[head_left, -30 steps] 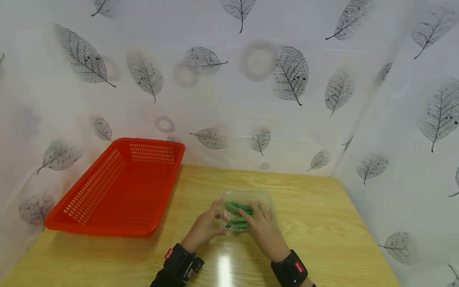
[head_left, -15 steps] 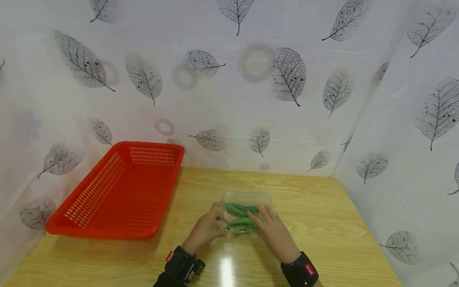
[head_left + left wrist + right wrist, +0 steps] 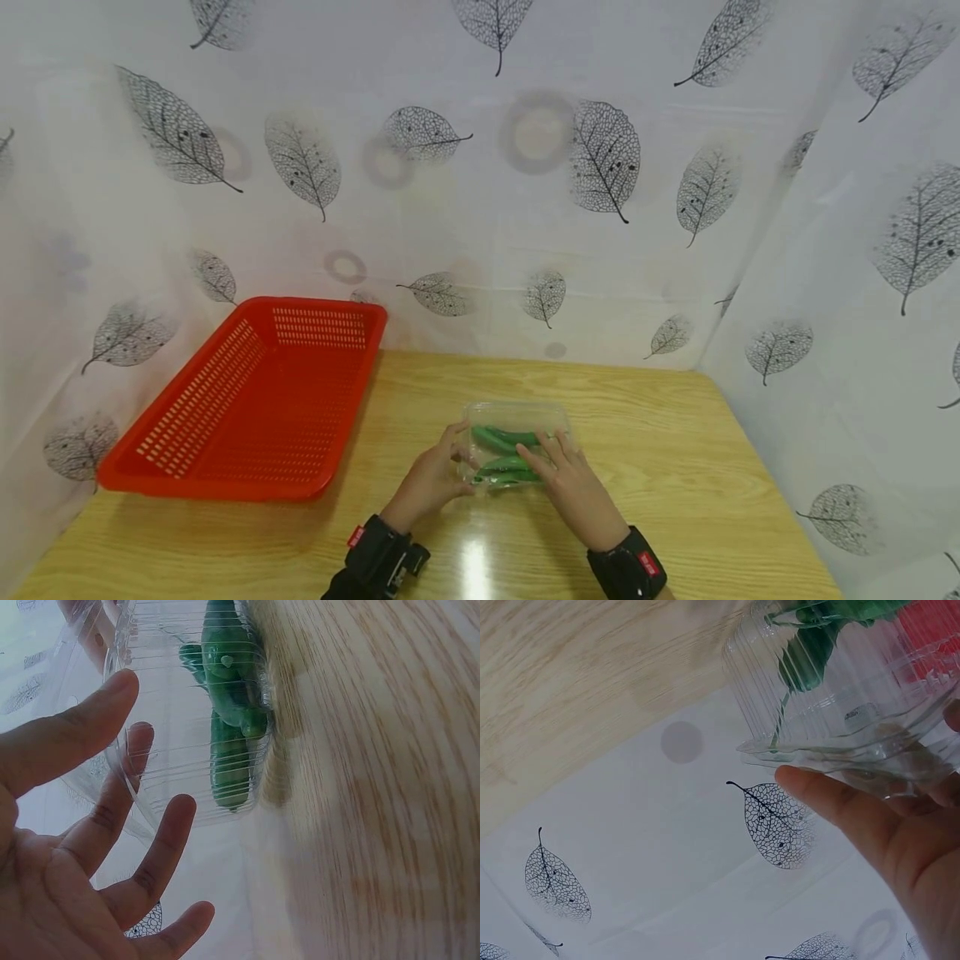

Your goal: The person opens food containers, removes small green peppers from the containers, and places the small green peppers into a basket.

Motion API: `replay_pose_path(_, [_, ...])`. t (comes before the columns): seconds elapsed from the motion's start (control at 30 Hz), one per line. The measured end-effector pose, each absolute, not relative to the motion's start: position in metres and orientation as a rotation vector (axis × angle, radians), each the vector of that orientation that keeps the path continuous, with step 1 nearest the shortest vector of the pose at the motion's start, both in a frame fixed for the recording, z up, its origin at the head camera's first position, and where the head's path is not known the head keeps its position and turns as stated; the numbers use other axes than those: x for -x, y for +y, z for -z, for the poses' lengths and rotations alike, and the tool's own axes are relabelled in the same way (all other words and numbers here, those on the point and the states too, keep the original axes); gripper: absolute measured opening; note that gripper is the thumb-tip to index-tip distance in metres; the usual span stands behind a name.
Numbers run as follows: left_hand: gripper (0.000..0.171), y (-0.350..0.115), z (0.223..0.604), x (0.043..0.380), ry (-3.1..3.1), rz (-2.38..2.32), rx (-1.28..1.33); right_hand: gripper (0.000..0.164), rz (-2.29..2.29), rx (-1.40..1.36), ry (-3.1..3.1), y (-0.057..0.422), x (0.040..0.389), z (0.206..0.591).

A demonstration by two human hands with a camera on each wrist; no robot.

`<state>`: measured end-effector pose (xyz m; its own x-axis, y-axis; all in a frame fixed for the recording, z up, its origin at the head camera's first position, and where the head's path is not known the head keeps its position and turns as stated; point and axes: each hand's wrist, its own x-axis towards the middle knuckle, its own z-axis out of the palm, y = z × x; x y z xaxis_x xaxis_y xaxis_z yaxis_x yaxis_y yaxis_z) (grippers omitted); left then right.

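A clear plastic clamshell box (image 3: 517, 412) sits on the table with several long green vegetables (image 3: 491, 439) inside that look like peppers. At its left side is my left hand (image 3: 429, 481), fingers spread. In the left wrist view the thumb (image 3: 101, 712) and a fingertip (image 3: 139, 739) are right at the box's clear rim. My right hand (image 3: 579, 493) lies over the box's right part, fingers extended on the lid. Seen from the right wrist, one straight finger (image 3: 832, 799) runs along beneath the rim of the box (image 3: 754, 697). The lid looks down over the vegetables.
A large red plastic basket (image 3: 333, 446) with slotted sides stands on the left of the wooden table (image 3: 652, 433). A white curtain (image 3: 480, 225) printed with dark leaves hangs behind the table and along its right side. Each wrist wears a black strap (image 3: 628, 565).
My right hand has slid a little to the right and toward me over the lid, showing more of the green vegetables. My left hand has stayed at the box's left side.
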<state>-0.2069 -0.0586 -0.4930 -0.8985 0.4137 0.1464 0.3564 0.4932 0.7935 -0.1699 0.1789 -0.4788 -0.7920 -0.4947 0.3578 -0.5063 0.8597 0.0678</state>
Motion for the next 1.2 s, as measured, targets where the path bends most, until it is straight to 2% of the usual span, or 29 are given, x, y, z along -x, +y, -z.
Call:
replay_pose_path(0.4, [0.088,-0.057,0.492,0.206,2.648,-1.392,-0.653,0.071,-0.103,-0.766,-2.673,0.181,0.170,0.478])
replay_pose_path(0.73, [0.087,-0.057,0.491,0.206,2.664,-1.378,-0.659,0.081,-0.106,-0.808,-2.563,0.191,0.174,0.480])
replay_pose_path(1.0, [0.086,-0.057,0.494,0.207,2.630,-1.403,-0.617,0.067,-0.240,-0.840,-2.412,0.203,0.179,0.486])
replay_pose_path(1.2, [0.085,-0.059,0.491,0.206,2.603,-1.429,-0.628,0.067,-0.351,-0.767,-2.354,0.223,0.183,0.486])
